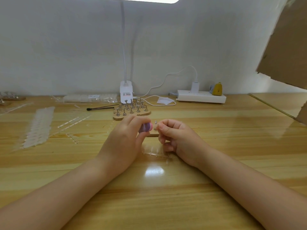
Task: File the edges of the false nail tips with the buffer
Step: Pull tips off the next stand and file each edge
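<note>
**Head view: buffer raised to a nail tip at mid-table**

Head view, over a wooden table (199, 188): a purple buffer (146, 127) is gripped in the curled fingers of the left hand (123, 143), its striped end turned right toward the right hand (176, 138). Something small is pinched between the right thumb and forefinger, just beside the buffer; it is taken to be a nail tip (155, 123), though it is too small and blurred for its shape to be made out. Whether buffer and tip are touching cannot be told. Both hands are held near the middle of the table, just near of a wooden stand (132, 112) set with metal holders.

The filing step itself appears to be in hand, with one tip presented to the buffer. A clear strip (156, 153) lies on the table below the hands, and a sheet of tips (39, 127) lies well apart at the left, so more tips seem to be waiting.

The next move is judged to call for short, light strokes along the tip's edge, with the pinch kept firm so that the small piece is not flicked loose.
</note>
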The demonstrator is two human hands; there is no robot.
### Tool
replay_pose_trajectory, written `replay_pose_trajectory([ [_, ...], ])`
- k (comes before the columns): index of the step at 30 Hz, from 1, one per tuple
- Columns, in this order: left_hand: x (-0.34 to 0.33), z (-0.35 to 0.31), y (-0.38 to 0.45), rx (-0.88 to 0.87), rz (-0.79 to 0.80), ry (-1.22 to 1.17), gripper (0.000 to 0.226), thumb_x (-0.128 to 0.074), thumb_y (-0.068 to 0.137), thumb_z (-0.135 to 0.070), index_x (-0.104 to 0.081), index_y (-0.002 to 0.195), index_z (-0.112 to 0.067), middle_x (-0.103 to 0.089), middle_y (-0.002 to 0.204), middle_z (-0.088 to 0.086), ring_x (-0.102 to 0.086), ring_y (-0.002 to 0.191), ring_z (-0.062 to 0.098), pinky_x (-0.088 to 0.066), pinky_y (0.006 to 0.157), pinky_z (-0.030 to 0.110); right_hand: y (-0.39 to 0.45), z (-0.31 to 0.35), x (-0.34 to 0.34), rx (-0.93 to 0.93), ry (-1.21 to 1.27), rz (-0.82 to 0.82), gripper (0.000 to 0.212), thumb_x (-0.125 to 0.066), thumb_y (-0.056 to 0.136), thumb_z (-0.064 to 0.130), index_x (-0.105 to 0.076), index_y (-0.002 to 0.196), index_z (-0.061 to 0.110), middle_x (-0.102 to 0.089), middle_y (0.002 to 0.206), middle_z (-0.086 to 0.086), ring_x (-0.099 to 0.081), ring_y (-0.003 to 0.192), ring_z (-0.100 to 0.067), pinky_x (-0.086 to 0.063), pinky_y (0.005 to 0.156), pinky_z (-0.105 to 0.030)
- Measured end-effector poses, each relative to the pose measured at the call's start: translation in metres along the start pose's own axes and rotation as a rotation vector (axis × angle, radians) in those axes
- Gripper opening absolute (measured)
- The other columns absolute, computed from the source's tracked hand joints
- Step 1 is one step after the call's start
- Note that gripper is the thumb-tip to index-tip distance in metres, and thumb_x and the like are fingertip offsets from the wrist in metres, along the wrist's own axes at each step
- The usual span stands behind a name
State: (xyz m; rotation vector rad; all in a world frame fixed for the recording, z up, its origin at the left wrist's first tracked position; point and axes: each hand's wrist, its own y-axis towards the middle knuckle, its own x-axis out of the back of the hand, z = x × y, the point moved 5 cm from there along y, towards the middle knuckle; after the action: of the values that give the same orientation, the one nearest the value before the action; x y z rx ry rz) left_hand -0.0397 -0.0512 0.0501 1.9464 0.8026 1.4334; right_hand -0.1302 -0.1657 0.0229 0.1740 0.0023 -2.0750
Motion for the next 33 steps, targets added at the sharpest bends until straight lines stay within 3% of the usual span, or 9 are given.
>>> replay_pose_trajectory([
  [4,0.005,-0.004,0.001,-0.079,-0.09,-0.058,0.027,-0.07,0.083,-0.009,-0.055,0.104,-0.005,-0.059,0.091,0.004,-0.052,0.084,0.007,-0.045,0.081,0.015,0.0,0.001,-0.001,-0.005,-0.007,-0.002,0.009,-0.055,0.094,0.012,-0.058,0.089,0.006,-0.048,0.068,-0.003,-0.045,0.057,-0.009,-0.031,0.044,-0.019],
  [7,0.003,-0.009,0.0,-0.152,-0.055,-0.034,0.027,-0.068,0.085,-0.016,-0.05,0.105,-0.009,-0.057,0.091,0.007,-0.054,0.082,0.014,-0.049,0.075,0.025,-0.001,0.002,-0.005,-0.01,-0.023,0.049,0.014,-0.054,0.095,0.014,-0.06,0.084,0.008,-0.048,0.068,-0.003,-0.045,0.058,-0.009,-0.03,0.045,-0.018],
  [10,0.005,0.001,0.0,-0.069,-0.08,0.019,0.025,-0.072,0.082,-0.006,-0.057,0.101,-0.001,-0.059,0.09,0.007,-0.054,0.082,0.016,-0.051,0.071,0.037,-0.001,0.004,-0.004,-0.023,0.017,0.06,0.015,-0.053,0.094,0.013,-0.06,0.081,0.01,-0.046,0.068,-0.001,-0.046,0.059,-0.01,-0.028,0.046,-0.02],
  [15,0.005,-0.011,0.0,-0.243,-0.078,-0.061,0.024,-0.064,0.088,-0.014,-0.049,0.107,-0.011,-0.056,0.095,0.006,-0.054,0.086,0.011,-0.049,0.078,0.025,0.0,0.002,-0.004,-0.022,-0.013,0.105,0.015,-0.052,0.095,0.015,-0.059,0.083,0.01,-0.047,0.069,-0.001,-0.047,0.06,-0.009,-0.029,0.047,-0.02],
  [19,0.005,0.001,0.002,-0.104,-0.051,0.012,0.023,-0.069,0.083,-0.004,-0.057,0.102,0.0,-0.058,0.093,0.007,-0.054,0.084,0.014,-0.053,0.074,0.036,-0.001,0.003,-0.005,-0.033,0.021,0.163,0.011,-0.056,0.087,0.019,-0.056,0.081,0.01,-0.047,0.07,0.0,-0.048,0.061,-0.01,-0.03,0.046,-0.019],
  [23,0.009,-0.008,0.003,-0.155,-0.108,-0.048,0.024,-0.069,0.083,-0.005,-0.056,0.099,0.005,-0.057,0.093,0.006,-0.049,0.088,0.005,-0.043,0.083,0.013,0.0,0.001,-0.005,-0.021,0.021,0.133,0.011,-0.056,0.085,0.021,-0.058,0.081,0.011,-0.047,0.07,-0.001,-0.048,0.059,-0.01,-0.031,0.046,-0.019],
  [26,0.005,-0.011,0.003,-0.144,-0.093,-0.084,0.023,-0.067,0.084,-0.007,-0.056,0.099,0.004,-0.056,0.093,0.005,-0.049,0.086,0.005,-0.042,0.082,0.011,0.0,0.001,-0.004,-0.022,0.002,0.138,0.012,-0.052,0.093,0.016,-0.057,0.084,0.01,-0.048,0.07,0.0,-0.048,0.059,-0.009,-0.031,0.047,-0.019],
  [30,0.006,0.001,0.001,-0.01,-0.093,-0.074,0.026,-0.072,0.08,0.0,-0.055,0.1,-0.004,-0.054,0.094,-0.001,-0.049,0.084,0.002,-0.041,0.082,0.008,0.0,0.002,-0.004,-0.011,0.016,0.128,0.01,-0.056,0.087,0.019,-0.059,0.082,0.011,-0.049,0.068,0.001,-0.049,0.059,-0.009,-0.032,0.046,-0.018],
  [33,0.009,-0.009,0.003,-0.113,-0.134,-0.117,0.027,-0.069,0.084,-0.008,-0.052,0.105,-0.009,-0.05,0.099,-0.008,-0.051,0.088,0.003,-0.042,0.083,0.011,0.0,0.001,-0.003,-0.006,0.007,0.104,0.01,-0.055,0.091,0.016,-0.06,0.084,0.011,-0.049,0.068,0.001,-0.048,0.059,-0.009,-0.032,0.046,-0.019],
])
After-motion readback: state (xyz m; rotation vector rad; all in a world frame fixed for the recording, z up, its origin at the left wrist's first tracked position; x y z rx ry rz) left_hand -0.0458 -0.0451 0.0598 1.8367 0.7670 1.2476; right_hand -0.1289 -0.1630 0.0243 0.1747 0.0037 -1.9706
